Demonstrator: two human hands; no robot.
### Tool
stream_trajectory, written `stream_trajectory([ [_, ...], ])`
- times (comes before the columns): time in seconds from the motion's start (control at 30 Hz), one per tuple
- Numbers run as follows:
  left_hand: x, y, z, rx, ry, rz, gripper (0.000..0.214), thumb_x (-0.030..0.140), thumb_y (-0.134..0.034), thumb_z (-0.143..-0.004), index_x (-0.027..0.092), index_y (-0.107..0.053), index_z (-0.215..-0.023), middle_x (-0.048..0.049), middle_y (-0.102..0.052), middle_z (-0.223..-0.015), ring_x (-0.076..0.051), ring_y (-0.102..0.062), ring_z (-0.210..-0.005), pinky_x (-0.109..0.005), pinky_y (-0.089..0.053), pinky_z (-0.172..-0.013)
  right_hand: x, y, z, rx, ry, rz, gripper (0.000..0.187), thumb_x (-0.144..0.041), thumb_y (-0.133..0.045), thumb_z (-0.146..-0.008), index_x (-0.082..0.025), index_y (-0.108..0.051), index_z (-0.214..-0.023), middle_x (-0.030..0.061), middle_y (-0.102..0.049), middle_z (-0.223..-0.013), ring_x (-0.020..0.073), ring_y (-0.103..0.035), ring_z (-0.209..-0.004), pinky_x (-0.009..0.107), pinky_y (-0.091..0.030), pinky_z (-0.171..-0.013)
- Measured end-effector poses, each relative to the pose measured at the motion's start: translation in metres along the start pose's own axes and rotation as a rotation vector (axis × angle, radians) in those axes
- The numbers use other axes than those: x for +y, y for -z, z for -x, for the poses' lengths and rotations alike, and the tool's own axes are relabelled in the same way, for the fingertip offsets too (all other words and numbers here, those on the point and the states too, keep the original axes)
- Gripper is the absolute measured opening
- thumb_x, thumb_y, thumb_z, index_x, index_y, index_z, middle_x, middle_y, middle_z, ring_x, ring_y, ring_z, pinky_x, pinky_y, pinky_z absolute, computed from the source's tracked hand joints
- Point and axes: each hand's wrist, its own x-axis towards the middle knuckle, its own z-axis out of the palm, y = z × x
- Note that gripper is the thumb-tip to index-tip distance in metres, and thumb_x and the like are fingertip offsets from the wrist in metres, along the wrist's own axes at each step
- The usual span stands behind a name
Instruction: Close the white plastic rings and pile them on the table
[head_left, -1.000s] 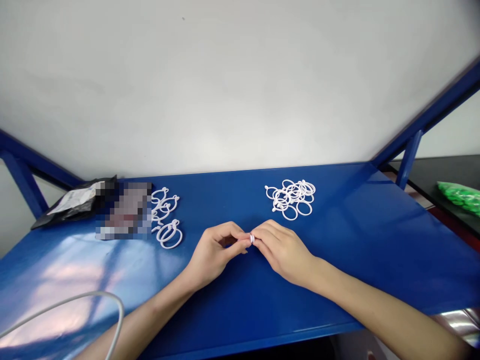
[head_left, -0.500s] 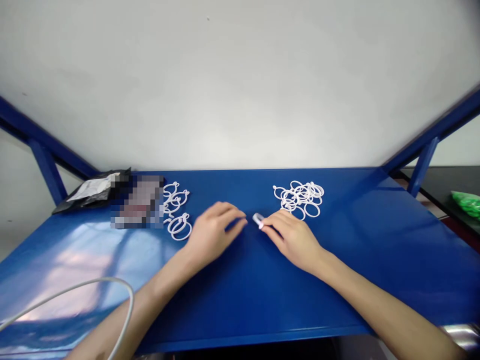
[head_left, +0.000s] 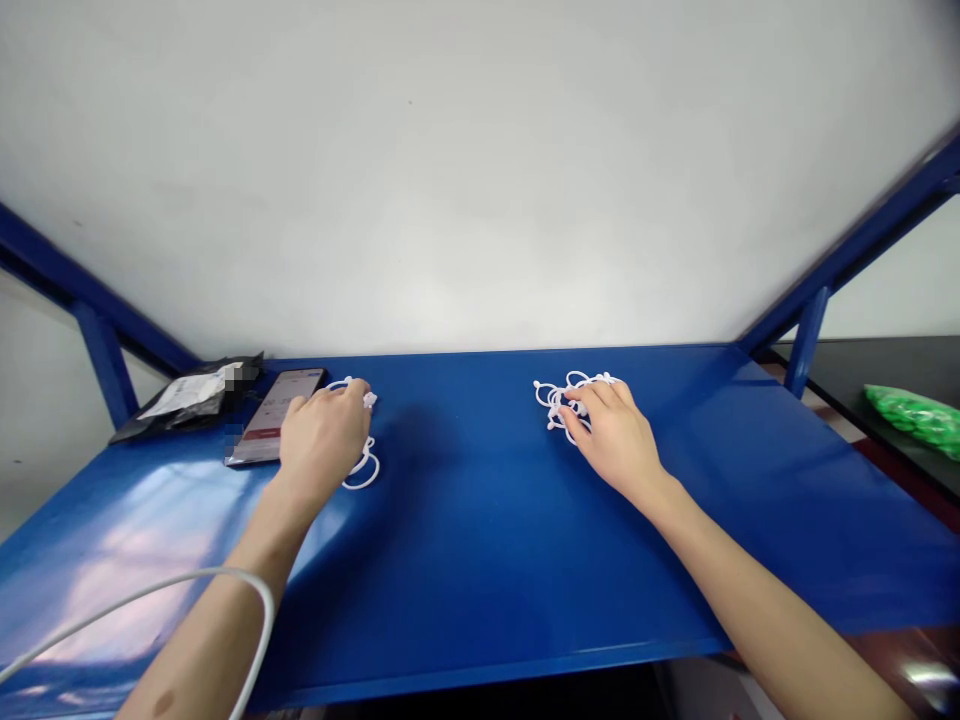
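Over the left group of white rings is my left hand, back up, covering part of them. Its fingers point down and away, and their tips are mostly hidden, so I cannot see whether a ring is between them. My right hand reaches into the right pile of white plastic rings, each with a small knob. Its thumb and fingers are apart above the tangled rings and hide the right part of the pile.
A phone lies left of my left hand, beside a black plastic parcel with a white label. A white cable loops over my left forearm. Blue frame bars flank the blue table; green packaging sits at right.
My left hand has moved left from the middle onto the left rings. My right hand, which held a white ring, has moved right to the right pile with its fingers apart.
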Motion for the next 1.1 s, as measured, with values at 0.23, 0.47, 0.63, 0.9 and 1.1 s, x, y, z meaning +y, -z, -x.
stream_trajectory([
  [0.23, 0.059, 0.005, 0.031, 0.059, -0.417, 0.872, 0.018, 0.028, -0.057, -0.097, 0.023, -0.073, -0.104, -0.0031, -0.076, -0.099, -0.015, -0.067, -0.075, -0.026, -0.051, -0.071, -0.039, 0.009, 0.009, -0.045, 0.19, -0.412, 0.018, -0.026, -0.06, -0.101, -0.02, -0.065, -0.117, 0.0077, -0.073, -0.112, 0.0261, -0.062, -0.106, 0.044, -0.055, -0.093],
  [0.47, 0.096, 0.001, 0.059, -0.358, -0.344, 1.471, 0.02, 0.036, -0.062, -0.097, 0.019, -0.071, -0.1, -0.002, -0.071, -0.086, -0.009, -0.058, -0.06, -0.021, -0.051, -0.055, -0.059, 0.004, 0.02, -0.215, 0.276, -0.71, 0.01, -0.021, -0.054, -0.104, -0.02, -0.064, -0.106, 0.0053, -0.073, -0.103, 0.0204, -0.064, -0.098, 0.036, -0.056, -0.086],
  [0.63, 0.099, -0.007, 0.06, -0.377, -0.246, 1.632, 0.021, 0.037, -0.067, -0.093, 0.017, -0.07, -0.099, -0.0033, -0.069, -0.088, -0.01, -0.058, -0.063, -0.02, -0.053, -0.051, -0.057, 0.008, 0.02, -0.246, 0.208, -0.756, 0.013, -0.025, -0.053, -0.106, -0.021, -0.065, -0.102, 0.0034, -0.073, -0.093, 0.0178, -0.065, -0.089, 0.031, -0.054, -0.077],
  [0.9, 0.1, -0.008, 0.06, -0.304, -0.225, 1.609, 0.024, 0.04, -0.07, -0.09, 0.016, -0.072, -0.093, -0.0045, -0.072, -0.085, -0.01, -0.059, -0.059, -0.021, -0.051, -0.053, -0.061, 0.015, 0.019, -0.285, 0.157, -0.724, 0.024, -0.029, -0.046, -0.108, -0.021, -0.068, -0.105, 0.0033, -0.073, -0.091, 0.0166, -0.066, -0.085, 0.029, -0.055, -0.074],
  [1.1, 0.1, -0.017, 0.061, -0.264, -0.284, 1.512, 0.02, 0.036, -0.07, -0.091, 0.017, -0.075, -0.086, -0.0041, -0.073, -0.078, -0.011, -0.061, -0.059, -0.023, -0.05, -0.056, -0.062, 0.013, 0.021, -0.294, 0.239, -0.676, 0.025, -0.024, -0.044, -0.108, -0.019, -0.068, -0.103, 0.0046, -0.075, -0.092, 0.0178, -0.065, -0.084, 0.029, -0.054, -0.071],
])
